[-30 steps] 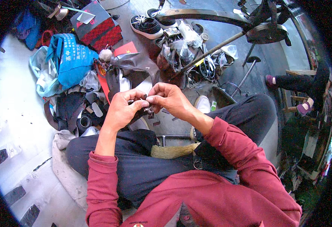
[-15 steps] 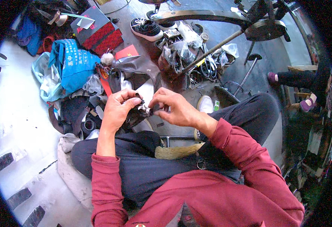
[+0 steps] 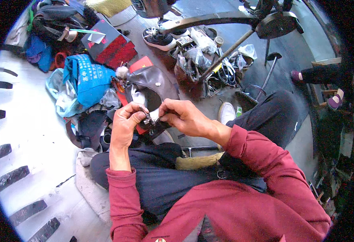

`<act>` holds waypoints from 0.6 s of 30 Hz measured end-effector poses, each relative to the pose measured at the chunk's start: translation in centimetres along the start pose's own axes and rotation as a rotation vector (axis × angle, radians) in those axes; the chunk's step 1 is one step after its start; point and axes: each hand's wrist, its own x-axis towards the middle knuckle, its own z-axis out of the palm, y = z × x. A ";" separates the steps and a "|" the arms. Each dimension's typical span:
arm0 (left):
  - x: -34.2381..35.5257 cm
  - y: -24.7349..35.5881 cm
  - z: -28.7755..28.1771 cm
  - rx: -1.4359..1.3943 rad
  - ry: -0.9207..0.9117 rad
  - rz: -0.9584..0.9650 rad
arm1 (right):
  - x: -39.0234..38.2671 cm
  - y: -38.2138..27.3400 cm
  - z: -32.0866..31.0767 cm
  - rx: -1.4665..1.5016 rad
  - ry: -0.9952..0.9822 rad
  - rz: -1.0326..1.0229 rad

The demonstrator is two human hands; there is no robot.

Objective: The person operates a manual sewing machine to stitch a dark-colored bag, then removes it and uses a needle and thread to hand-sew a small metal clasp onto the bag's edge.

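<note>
Down through the head view we go, and here both hands are busy at one spot: our left hand (image 3: 123, 123) has thumb and forefinger clamped on a small dark piece (image 3: 148, 119), while our right hand (image 3: 191, 119) pinches its other side, details too small to make out. That piece sits up between our fingertips, ahead of our bent legs (image 3: 156, 165) and just before a dark brown leather-like item (image 3: 160, 76), with a blue cloth bag (image 3: 88, 78) off left and a white-soled black shoe (image 3: 158, 39) farther out on the floor (image 3: 231, 34).
</note>
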 end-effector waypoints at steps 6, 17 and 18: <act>-1.9 3.2 0.1 -0.286 -0.156 0.126 | 1.2 -5.4 -0.2 0.027 -0.036 -0.200; -10.9 11.1 8.4 -0.358 -0.380 0.316 | -8.1 -16.1 -1.1 0.341 -0.217 -0.231; -11.6 11.4 9.1 -0.348 -0.421 0.339 | -9.0 -16.7 -1.2 0.310 -0.237 -0.245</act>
